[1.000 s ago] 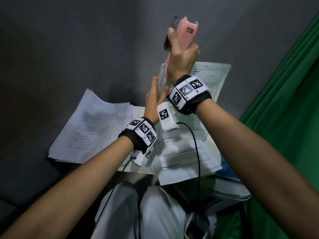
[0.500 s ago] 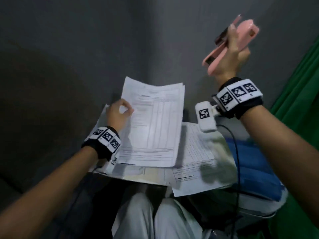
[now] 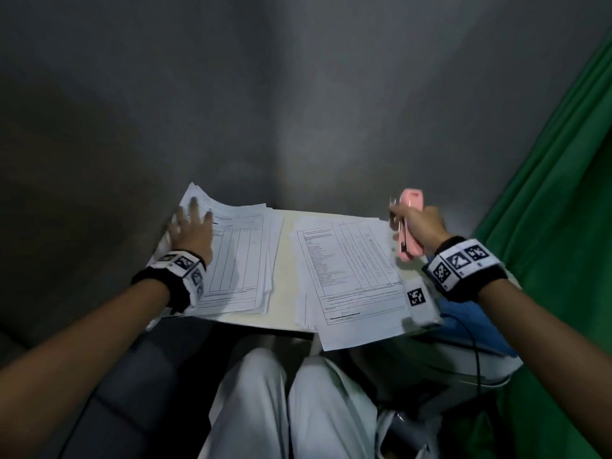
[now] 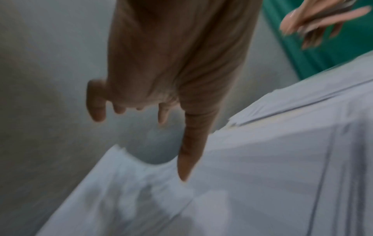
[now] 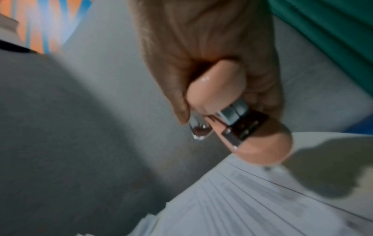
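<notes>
The pink plastic stapler [image 3: 411, 207] is gripped in the right hand [image 3: 427, 228], just above the right stack of printed white forms [image 3: 351, 276]. Only the right wrist view shows its metal staple channel. The left hand [image 3: 193, 231] lies flat, fingers spread, on the left stack of forms [image 3: 245, 260], the second of two on the pale bench [image 3: 286, 276]; their print is too small to read.

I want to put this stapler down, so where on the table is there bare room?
The bare patch is the tabletop strip between the left paper pile and the right paper pile, plus a sliver behind the latter. Elsewhere it's crowded with paper; the left hand rests on the left pile, the right hand holds the stapler.
</notes>
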Action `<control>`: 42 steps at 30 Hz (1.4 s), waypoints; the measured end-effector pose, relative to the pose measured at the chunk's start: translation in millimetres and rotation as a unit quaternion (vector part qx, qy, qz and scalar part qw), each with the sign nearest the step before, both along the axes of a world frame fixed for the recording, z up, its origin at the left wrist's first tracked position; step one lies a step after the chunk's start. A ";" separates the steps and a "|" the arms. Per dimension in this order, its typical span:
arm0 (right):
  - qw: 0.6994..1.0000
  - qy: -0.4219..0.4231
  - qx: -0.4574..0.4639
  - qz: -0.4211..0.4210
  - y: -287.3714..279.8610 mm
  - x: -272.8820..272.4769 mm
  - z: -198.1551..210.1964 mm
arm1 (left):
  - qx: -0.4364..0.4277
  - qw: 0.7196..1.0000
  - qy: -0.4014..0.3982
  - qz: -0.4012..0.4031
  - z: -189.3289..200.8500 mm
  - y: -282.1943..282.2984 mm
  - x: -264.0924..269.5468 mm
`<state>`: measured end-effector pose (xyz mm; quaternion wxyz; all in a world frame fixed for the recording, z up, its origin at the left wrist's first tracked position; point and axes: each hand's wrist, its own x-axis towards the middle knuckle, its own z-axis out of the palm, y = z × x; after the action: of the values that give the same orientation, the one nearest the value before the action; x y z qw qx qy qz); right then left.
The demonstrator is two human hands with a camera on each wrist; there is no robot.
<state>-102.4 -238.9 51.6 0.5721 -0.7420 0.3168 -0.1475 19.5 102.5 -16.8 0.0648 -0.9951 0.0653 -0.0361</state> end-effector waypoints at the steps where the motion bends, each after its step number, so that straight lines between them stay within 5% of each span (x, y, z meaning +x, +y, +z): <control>1: 0.999 0.045 0.000 0.013 -5.1 -1.2 -13.3 | 0.011 0.999 -0.023 -0.031 5.5 -15.7 -8.7; 3: 0.989 0.141 -0.028 0.045 -15.3 -0.8 -38.5 | -0.048 0.995 0.004 -0.089 9.7 -52.1 -27.1; 8: 0.936 0.292 -0.176 0.085 -32.1 1.7 -80.3 | -0.220 0.927 0.298 -0.056 1.8 -131.4 -66.9; 12: 0.949 0.261 -0.139 0.107 -59.0 3.6 -114.4 | -0.318 0.911 0.257 0.060 -5.6 -165.4 -71.3; 14: 0.953 0.255 -0.111 0.123 -66.6 0.8 -120.8 | -0.403 0.876 0.239 0.117 -9.1 -169.4 -65.2; 16: 0.960 0.239 -0.074 0.125 -46.2 -17.8 -92.8 | -0.482 0.839 0.225 0.116 -13.4 -168.7 -56.8; 19: 0.945 0.271 -0.043 0.178 -34.7 -40.2 -65.3 | -0.529 0.822 0.201 0.064 -16.7 -160.3 -48.8; 27: 0.973 0.130 -0.077 0.175 -26.9 -26.3 2.9 | -0.433 0.862 0.261 -0.030 -20.6 -157.5 -40.2; 32: 0.952 0.186 -0.035 0.242 -12.4 22.7 -11.6 | -0.339 0.894 0.289 -0.054 -21.0 -165.2 -41.5; 34: 0.941 0.199 -0.091 0.258 -7.9 36.9 -32.2 | -0.320 0.906 0.273 -0.043 -23.2 -168.5 -40.3; 37: 0.890 0.233 -0.296 0.256 -5.0 49.0 -56.9 | -0.319 0.916 0.241 -0.015 -25.6 -175.2 -39.2; 42: 0.847 0.251 -0.390 0.261 -2.0 62.4 -75.1 | -0.314 0.929 0.195 0.001 -30.2 -188.2 -40.5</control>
<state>-40.0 -240.9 -23.5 0.1541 -0.9709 0.1609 0.0876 -21.1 -85.7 -47.0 -0.2646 -0.9521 0.0613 0.1405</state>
